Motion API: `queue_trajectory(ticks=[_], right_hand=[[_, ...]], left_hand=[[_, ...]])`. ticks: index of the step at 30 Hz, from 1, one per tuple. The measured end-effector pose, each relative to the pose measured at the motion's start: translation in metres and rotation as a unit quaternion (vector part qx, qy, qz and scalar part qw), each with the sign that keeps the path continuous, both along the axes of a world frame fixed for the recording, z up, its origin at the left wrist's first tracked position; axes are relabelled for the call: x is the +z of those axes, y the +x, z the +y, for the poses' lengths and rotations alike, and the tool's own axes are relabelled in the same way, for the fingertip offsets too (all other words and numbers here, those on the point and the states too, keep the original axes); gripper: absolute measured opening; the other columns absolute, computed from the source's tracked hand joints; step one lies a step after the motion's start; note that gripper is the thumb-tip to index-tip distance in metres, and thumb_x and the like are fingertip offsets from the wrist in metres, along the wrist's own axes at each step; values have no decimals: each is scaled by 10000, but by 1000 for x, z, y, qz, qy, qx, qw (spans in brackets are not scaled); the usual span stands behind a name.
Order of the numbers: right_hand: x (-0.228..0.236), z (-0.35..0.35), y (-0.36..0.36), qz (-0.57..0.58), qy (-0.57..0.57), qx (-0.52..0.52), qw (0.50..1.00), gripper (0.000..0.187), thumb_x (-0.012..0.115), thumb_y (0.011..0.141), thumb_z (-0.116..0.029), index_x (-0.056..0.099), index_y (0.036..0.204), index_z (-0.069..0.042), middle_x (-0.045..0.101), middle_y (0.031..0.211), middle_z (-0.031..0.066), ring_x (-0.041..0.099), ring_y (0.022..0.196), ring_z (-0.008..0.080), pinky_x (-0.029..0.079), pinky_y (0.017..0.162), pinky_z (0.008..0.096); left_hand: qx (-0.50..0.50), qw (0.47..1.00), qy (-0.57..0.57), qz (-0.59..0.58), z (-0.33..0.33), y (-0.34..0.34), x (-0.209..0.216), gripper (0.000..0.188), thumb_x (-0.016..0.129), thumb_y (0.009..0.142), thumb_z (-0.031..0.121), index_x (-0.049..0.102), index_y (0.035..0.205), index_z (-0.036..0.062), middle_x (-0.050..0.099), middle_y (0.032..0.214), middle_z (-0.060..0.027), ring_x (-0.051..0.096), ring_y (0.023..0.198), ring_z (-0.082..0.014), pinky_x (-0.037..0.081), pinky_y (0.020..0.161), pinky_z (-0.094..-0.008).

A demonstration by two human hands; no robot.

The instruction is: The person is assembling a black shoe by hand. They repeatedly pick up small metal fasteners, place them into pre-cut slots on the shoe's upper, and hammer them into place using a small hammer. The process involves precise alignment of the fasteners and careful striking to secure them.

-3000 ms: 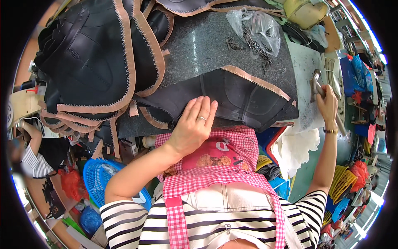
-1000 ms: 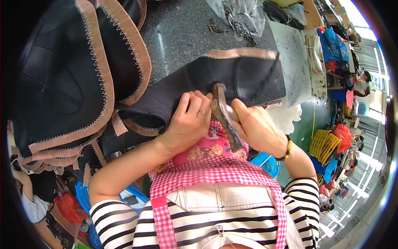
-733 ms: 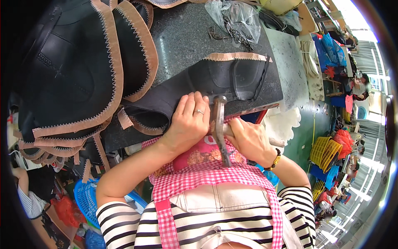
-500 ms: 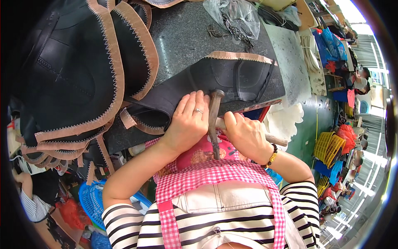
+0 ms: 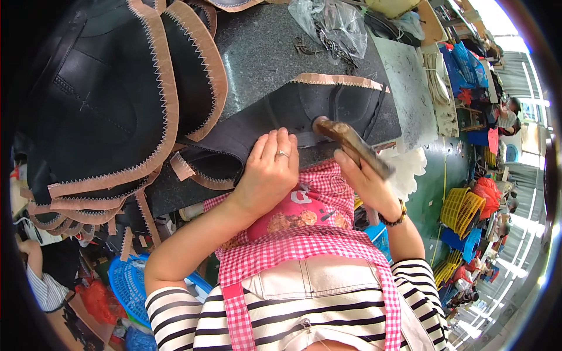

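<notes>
A black leather boot upper (image 5: 281, 108) with a tan zigzag-stitched edge lies on the dark speckled stone slab (image 5: 252, 52). My left hand (image 5: 266, 178) rests flat on it near the slab's front edge, fingers stretched out side by side, a ring on one. My right hand (image 5: 373, 187) is closed round a hammer (image 5: 351, 143). Its worn metal head is over the upper's lower seam, right of my left fingers. Whether the hammer's face touches the leather I cannot tell. Most of its handle is hidden by the head and my hand.
Black leather pieces (image 5: 117, 76) with tan edging are piled at the left. A clear plastic bag (image 5: 336, 23) with dark metal chain lies at the back. A blue basket (image 5: 126, 286) stands low at left, yellow crates (image 5: 462, 210) at right. Other people sit farther off.
My right hand has swung the hammer up and right, turning its head from upright to slanted. The left hand and the boot upper have stayed almost in place.
</notes>
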State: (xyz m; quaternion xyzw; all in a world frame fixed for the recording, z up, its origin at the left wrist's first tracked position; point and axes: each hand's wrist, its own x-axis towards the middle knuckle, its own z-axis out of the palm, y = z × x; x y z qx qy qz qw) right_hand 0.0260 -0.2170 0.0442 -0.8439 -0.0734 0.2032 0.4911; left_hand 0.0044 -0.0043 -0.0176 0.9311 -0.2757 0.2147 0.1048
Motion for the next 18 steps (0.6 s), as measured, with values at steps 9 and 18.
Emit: queue_trajectory(ticks=[9, 18], right_hand=[[10, 3, 7, -71, -15, 53, 996, 164, 619, 934, -135, 544, 971, 6, 555, 648, 166, 505, 524, 298, 416, 502, 359], [1, -3, 20, -1, 12, 57, 998, 177, 608, 942, -124, 570, 1029, 25, 523, 633, 75, 424, 592, 67, 398, 517, 293]], left_hand=[[11, 1000, 10, 6, -1, -1, 2, 374, 585, 762, 59, 622, 1097, -104, 638, 1087, -247, 637, 1001, -334, 510, 907, -406], [7, 999, 17, 27, -1, -1, 9, 388, 582, 756, 63, 619, 1106, -100, 635, 1095, -247, 632, 1004, -332, 506, 914, -407]])
